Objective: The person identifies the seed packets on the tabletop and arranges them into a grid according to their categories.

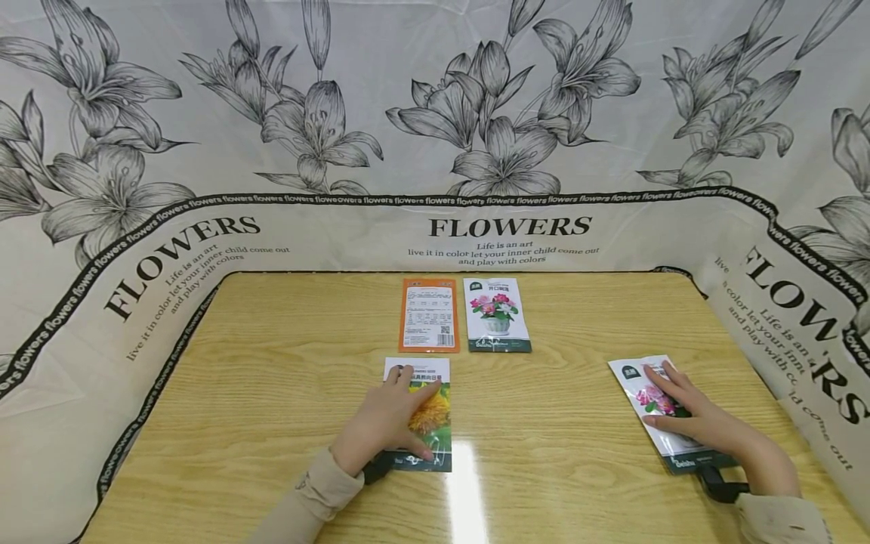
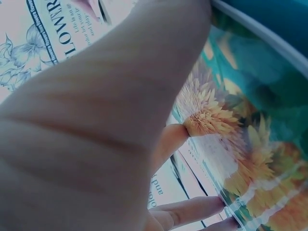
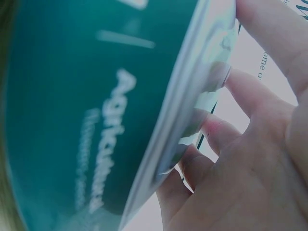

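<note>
My left hand (image 1: 382,417) rests with spread fingers on a seed packet (image 1: 435,412) that carries a yellow sunflower picture and a dark green bottom band. In the left wrist view, fingertips touch the surface of this sunflower packet (image 2: 260,159). On the right, my right hand (image 1: 710,423) lies over a white seed packet (image 1: 655,399) with pink flowers, which is turned at an angle. The right wrist view shows fingertips against this packet, its green band (image 3: 96,120) close to the camera. Both hands cover parts of their packets.
Behind the left hand lies an orange-edged packet (image 1: 430,316), printed text facing up. Beside it is a white packet (image 1: 498,316) showing a pot of pink flowers. The wooden table (image 1: 272,363) meets a flower-printed cloth (image 1: 353,234) at the back and sides.
</note>
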Demonstrator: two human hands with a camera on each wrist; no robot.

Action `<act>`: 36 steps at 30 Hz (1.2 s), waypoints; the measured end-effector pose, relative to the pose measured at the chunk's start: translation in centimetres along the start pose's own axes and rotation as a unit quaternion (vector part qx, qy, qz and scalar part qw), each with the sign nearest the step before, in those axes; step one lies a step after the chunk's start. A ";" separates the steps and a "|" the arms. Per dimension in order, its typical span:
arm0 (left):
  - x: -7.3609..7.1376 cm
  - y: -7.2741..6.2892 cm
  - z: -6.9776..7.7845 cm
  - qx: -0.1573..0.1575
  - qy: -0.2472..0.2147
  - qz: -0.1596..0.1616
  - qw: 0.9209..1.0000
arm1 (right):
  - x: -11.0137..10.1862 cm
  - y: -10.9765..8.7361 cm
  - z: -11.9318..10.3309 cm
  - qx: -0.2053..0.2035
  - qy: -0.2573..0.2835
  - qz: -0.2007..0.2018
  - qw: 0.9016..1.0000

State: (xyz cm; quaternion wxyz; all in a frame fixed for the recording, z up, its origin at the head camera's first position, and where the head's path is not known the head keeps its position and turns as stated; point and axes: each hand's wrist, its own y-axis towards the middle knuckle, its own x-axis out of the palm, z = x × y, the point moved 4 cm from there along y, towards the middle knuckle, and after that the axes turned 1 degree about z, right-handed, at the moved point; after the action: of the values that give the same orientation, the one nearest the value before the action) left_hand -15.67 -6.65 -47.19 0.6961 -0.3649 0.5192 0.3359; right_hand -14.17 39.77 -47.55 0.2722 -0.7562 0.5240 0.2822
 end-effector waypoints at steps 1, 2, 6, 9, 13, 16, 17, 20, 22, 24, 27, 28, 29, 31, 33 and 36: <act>0.0 0.0 0.1 0.001 0.002 0.000 1.000 | 0.0 0.0 0.0 0.000 0.001 0.000 1.000; 0.1 0.1 0.1 0.001 0.002 0.000 1.000 | 0.0 0.0 0.0 0.000 0.002 0.001 1.000; 0.2 0.2 0.2 0.002 0.002 0.000 1.000 | 0.0 0.0 0.1 0.002 0.002 0.000 1.000; 0.2 0.3 0.4 0.001 0.002 0.000 1.000 | 0.0 0.0 0.1 0.002 0.000 -0.001 1.000; 0.1 0.4 0.5 0.004 0.006 0.005 1.000 | 0.0 0.0 0.1 0.001 -0.001 0.001 1.000; 0.2 0.5 0.6 0.006 0.008 0.006 1.000 | 0.1 0.0 0.1 0.000 0.000 0.001 1.000; 0.2 0.5 0.6 0.006 0.009 0.006 1.000 | 0.1 0.0 0.1 0.000 0.002 0.001 1.000; 0.2 0.6 0.8 0.005 0.009 0.006 1.000 | 0.1 0.0 0.1 -0.001 0.002 0.001 1.000; 0.2 0.6 0.9 0.006 0.007 0.005 1.000 | 0.1 0.0 0.1 -0.001 0.001 0.001 1.000; 0.2 0.7 1.0 0.005 0.007 0.004 1.000 | 0.1 0.0 0.1 -0.002 0.000 0.001 1.000; 0.2 0.7 1.1 0.004 0.009 0.003 1.000 | 0.1 0.1 0.2 -0.002 0.002 0.001 1.000; 0.2 0.8 1.1 0.004 0.011 0.003 1.000 | 0.1 0.1 0.2 -0.002 0.003 0.001 1.000; 0.2 0.8 1.2 0.004 0.013 0.003 1.000 | 0.1 0.1 0.2 -0.002 0.003 0.001 1.000; 0.1 0.7 1.2 0.003 0.015 0.003 1.000 | 0.1 0.0 0.2 -0.002 0.004 0.002 1.000; 0.1 0.7 1.3 0.002 0.016 0.003 1.000 | 0.1 0.0 0.2 -0.002 0.004 0.004 1.000; 0.0 0.7 1.4 0.002 0.016 0.002 1.000 | 0.1 0.0 0.2 -0.003 0.007 0.004 1.000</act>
State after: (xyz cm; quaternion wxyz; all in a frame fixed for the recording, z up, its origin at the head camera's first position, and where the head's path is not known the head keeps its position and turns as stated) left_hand -15.61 -5.11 -47.05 0.6875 -0.3682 0.5316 0.3304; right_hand -14.17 39.86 -47.74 0.2654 -0.7564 0.5284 0.2798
